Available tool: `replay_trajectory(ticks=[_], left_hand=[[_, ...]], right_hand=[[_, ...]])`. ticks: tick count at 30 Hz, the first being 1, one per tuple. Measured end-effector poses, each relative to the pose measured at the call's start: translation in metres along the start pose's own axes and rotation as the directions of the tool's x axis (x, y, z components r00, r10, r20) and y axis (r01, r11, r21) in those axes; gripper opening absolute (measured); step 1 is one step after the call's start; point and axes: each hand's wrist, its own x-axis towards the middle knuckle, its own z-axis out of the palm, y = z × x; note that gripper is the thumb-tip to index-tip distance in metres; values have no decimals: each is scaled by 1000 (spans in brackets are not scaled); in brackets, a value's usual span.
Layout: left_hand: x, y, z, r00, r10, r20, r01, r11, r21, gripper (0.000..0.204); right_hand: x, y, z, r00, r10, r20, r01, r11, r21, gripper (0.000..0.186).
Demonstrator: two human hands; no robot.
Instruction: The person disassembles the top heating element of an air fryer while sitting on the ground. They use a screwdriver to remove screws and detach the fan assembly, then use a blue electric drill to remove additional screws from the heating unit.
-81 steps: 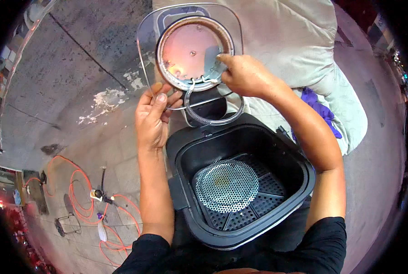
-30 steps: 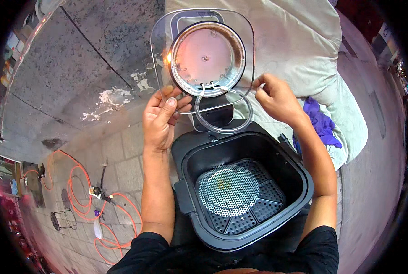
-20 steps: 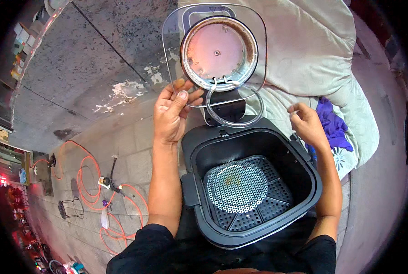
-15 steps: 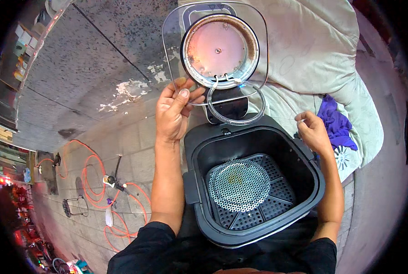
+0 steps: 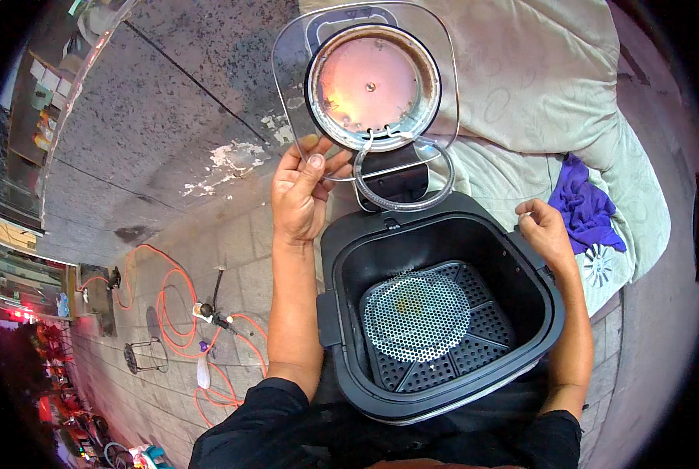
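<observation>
A black air-fryer body (image 5: 554, 319) stands in front of me with its hinged clear lid (image 5: 293, 86) raised. My left hand (image 5: 302, 191) is closed on the lid's lower left edge, thumb toward me. Set in the lid is a round metal housing (image 5: 365, 66) with a stained rim and a screw at its centre. A ring-shaped heating tube (image 5: 400, 208) hangs from it by two white-covered leads. Inside the body, a perforated metal disc (image 5: 416, 316) lies on a slotted black tray (image 5: 486, 332). My right hand (image 5: 545, 237) is curled beside the body's right rim; its fingertips' contents cannot be made out.
Pale green padded cloth (image 5: 537, 78) spreads behind the fryer. On its right lie a purple cloth (image 5: 580, 207) and a small finned white disc (image 5: 598, 266). Left, on the paving, are an orange hose (image 5: 166, 301), a spray bottle (image 5: 203, 369) and a small wire stand (image 5: 145, 356).
My view has shifted slightly, so the floor, the fryer and the cloth appear a little further right. Both hands keep nearly the same pose, the left still on the lid edge.
</observation>
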Motion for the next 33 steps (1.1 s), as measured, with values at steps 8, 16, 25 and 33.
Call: replay_trajectory(ticks=[8, 16, 25, 33], left_hand=[[-1, 2, 2, 1000, 0, -1, 0, 1000, 8, 29], [-1, 1, 7, 999, -1, -42, 2, 1000, 23, 29], [-2, -1, 10, 998, 5, -62, -4, 1000, 4, 27], [-2, -4, 14, 997, -4, -77, 4, 1000, 0, 27]], right_hand=[[-2, 1, -1, 999, 41, -15, -41, 999, 8, 19], [1, 33, -12, 988, -76, -132, 32, 952, -304, 30], [-42, 81, -38, 983, -178, -42, 66, 562, -825, 40], [-44, 122, -35, 969, -248, 20, 108, 347, -932, 50]])
